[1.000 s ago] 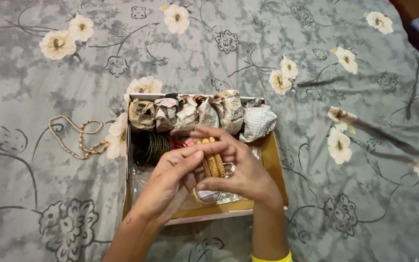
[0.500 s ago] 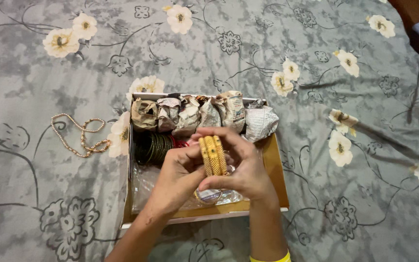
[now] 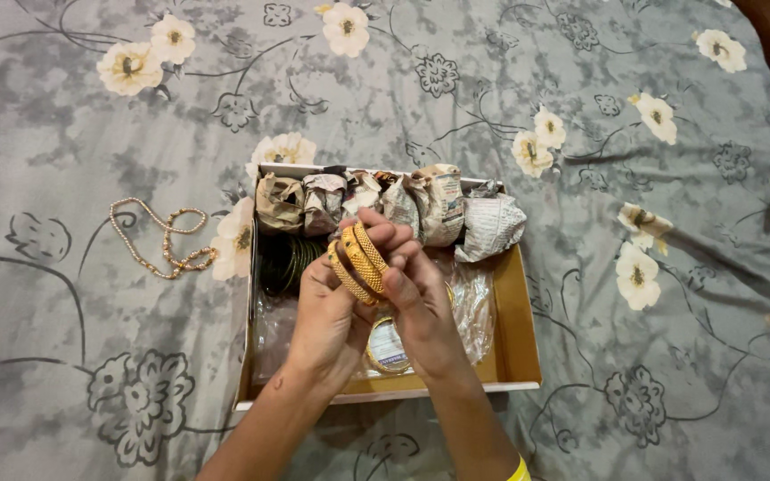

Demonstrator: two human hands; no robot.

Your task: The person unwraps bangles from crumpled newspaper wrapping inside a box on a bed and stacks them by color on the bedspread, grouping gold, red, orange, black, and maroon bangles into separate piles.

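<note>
Grey bedsheet with cream flower print, covering the whole view; a shallow cardboard box sits open at its centre.

Box contents: a row of newspaper-wrapped bundles along the far wall, one paler bundle at the right end; a stack of dark green bangles at the left, just below the row; crumpled clear plastic over the floor; a round gold-rimmed item partly hidden under the wrists, kind uncertain.

Outside the box: a bead necklace lying loose on the sheet, well to the left.

Hands: left hand and right hand are both closed on a set of gold bangles, fingers curled over them from either side, the set tilted on edge.

Change: a second ago the gold bangles lay low among the plastic under the fingers; now they are raised clear of the box floor, above its middle and just before the bundles. Judged: the set is fully in hand and free of the box.
</note>
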